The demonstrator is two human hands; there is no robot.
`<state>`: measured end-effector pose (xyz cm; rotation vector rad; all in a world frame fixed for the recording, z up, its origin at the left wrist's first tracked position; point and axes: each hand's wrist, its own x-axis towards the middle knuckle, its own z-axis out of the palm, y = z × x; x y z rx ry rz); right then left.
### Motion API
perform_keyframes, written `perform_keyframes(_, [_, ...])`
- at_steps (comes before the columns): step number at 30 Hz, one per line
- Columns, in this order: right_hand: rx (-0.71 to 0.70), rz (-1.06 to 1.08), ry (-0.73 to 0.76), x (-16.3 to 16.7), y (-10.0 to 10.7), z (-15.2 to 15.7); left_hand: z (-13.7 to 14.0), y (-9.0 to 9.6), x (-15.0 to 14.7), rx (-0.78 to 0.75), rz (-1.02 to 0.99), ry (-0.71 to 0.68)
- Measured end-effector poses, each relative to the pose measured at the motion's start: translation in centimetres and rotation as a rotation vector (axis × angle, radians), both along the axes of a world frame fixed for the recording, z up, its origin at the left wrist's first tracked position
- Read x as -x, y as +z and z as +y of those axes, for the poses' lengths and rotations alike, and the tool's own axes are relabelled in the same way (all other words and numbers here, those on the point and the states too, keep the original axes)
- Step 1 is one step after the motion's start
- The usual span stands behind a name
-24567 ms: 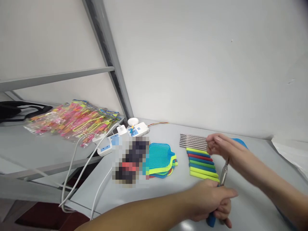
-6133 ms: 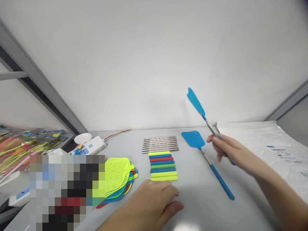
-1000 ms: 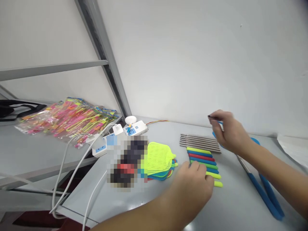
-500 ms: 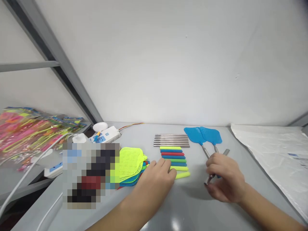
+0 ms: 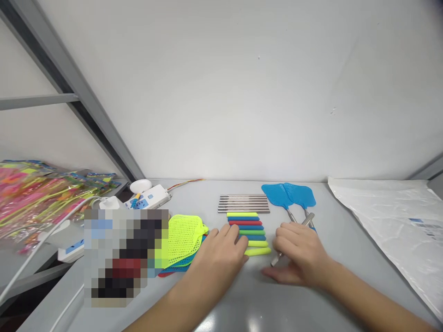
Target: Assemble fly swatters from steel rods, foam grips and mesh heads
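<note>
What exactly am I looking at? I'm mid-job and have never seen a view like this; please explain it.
No machine here: these are a person's bare hands, seen from a camera worn on the head, looking forward and down. The right hand holds a metal rod. The left hand is over the left ends of the nearer coloured sticks; whether it grips one is hidden. On the grey table, other rods lie behind the sticks, mesh paddles are stacked to the left, two blue swatters lie to the right, and white plastic lies farther right.
</note>
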<state>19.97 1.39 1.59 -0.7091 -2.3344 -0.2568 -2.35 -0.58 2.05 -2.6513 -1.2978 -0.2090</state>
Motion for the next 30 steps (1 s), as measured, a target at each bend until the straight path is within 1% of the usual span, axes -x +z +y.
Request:
perform_keyframes(2, [0.046, -0.044, -0.1, 0.0, 0.0, 0.4, -0.1, 0.1, 0.0, -0.014, -0.008, -0.006])
perform_keyframes(5, [0.215, -0.16, -0.198, -0.3, -0.1, 1.2, -0.3, -0.1, 0.0, -0.028, -0.008, -0.013])
perform_keyframes(7, [0.342, -0.239, -0.213, -0.5, -0.1, 1.5, -0.5, -0.3, -0.1, -0.038, -0.012, -0.02])
perform_keyframes(9, [0.432, -0.285, -0.22, -0.6, -0.1, 1.7, -0.5, -0.5, -0.1, -0.046, -0.013, -0.029])
perform_keyframes(13, [0.524, -0.313, -0.249, -0.4, 0.2, 1.6, -0.5, -0.8, -0.1, -0.061, -0.007, -0.046])
perform_keyframes(19, [0.607, -0.329, -0.246, 0.0, 0.3, 1.5, -0.5, -1.6, 0.0, -0.071, -0.029, -0.066])
perform_keyframes(22, [0.62, -0.335, -0.25, 0.1, 0.2, 1.4, -0.4, -1.8, -0.1, -0.077, -0.036, -0.071])
perform_keyframes(26, [0.583, -0.319, -0.218, -0.8, 0.8, 1.4, -0.1, -1.8, -0.1, -0.087, -0.044, -0.08])
perform_keyframes(30, [0.49, -0.226, -0.252, -2.7, 1.5, 1.7, 0.4, -1.9, 0.0, -0.113, -0.053, -0.069])
